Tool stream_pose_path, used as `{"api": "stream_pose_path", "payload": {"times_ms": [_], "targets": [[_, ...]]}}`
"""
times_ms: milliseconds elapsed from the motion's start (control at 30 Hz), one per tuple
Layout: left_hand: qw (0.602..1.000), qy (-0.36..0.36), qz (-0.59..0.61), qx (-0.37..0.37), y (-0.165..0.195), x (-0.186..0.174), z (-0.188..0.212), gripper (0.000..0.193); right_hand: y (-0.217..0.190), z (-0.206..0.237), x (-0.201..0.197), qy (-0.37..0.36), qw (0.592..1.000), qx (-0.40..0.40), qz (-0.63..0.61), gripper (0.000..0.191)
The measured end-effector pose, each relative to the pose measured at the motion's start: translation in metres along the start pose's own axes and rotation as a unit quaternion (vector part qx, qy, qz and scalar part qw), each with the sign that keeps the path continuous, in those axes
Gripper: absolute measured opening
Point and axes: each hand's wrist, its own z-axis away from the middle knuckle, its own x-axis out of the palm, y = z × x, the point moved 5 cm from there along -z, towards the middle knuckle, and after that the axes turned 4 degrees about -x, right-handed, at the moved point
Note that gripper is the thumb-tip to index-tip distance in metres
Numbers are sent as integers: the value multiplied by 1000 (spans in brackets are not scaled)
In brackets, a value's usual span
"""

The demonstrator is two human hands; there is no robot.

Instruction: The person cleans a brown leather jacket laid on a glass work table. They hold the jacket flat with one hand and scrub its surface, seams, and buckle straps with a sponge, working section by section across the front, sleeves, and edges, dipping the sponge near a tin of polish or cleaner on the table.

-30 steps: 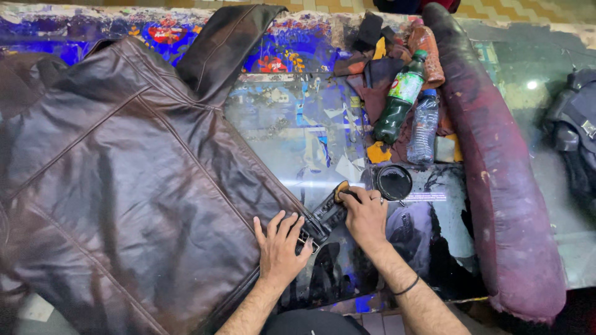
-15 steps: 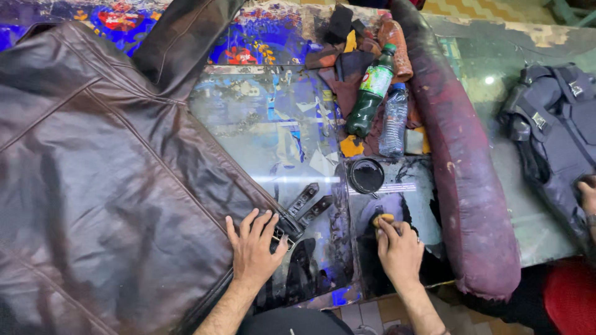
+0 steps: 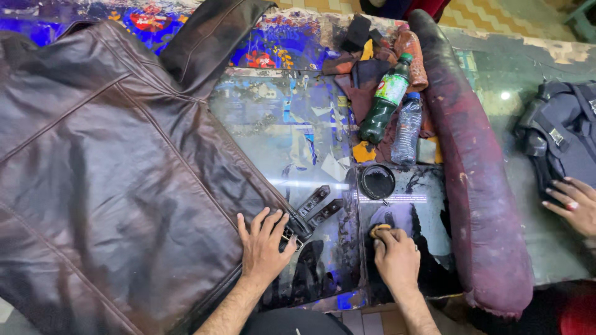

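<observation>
Leather first: large dark brown leather jacket (image 3: 118, 186) spread flat across the glass-topped worktable (image 3: 292, 124), glossy over most of the visible panel, so apparently well along in the dyeing or polishing, though hem corner and buckle tabs (image 3: 315, 208) look yet to be touched; small round black tin of polish (image 3: 377, 181) standing open just beyond the fingers, between jacket edge and long maroon padded roll (image 3: 478, 186). Left hand (image 3: 264, 248) laid palm down on the jacket's lower edge, fingers fanned wide and pressing the leather flat, gripping nothing, fingertips just beside the metal buckle. Right hand (image 3: 396, 257) apart from the jacket on the black-smeared patch of tabletop, curled tight around a small tan dauber or sponge (image 3: 380, 229), only the tip showing past the knuckles, near the tin but not in it; judged to be loading or wiping the applicator. Further back, green plastic bottle (image 3: 386, 99) and clear plastic bottle (image 3: 406, 127) lying among leather scraps; at far right another person's hand (image 3: 574, 208) resting by a grey bag (image 3: 559, 136).
</observation>
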Motion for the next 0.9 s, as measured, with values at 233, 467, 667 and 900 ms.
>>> {"api": "stream_pose_path", "payload": {"times_ms": [233, 467, 667, 900], "targets": [[1000, 6, 4, 1, -1, -1, 2, 52, -64, -17, -32, 192, 955, -129, -186, 25], [1000, 21, 3, 12, -2, -5, 1, 52, -118, -85, 8, 129, 968, -174, -126, 16], [1000, 18, 11, 9, -3, -6, 2, 54, -116, -62, -16, 185, 948, -183, -181, 19], [1000, 13, 14, 7, -4, -7, 1, 53, -131, -56, 6, 120, 962, -202, -140, 20]]}}
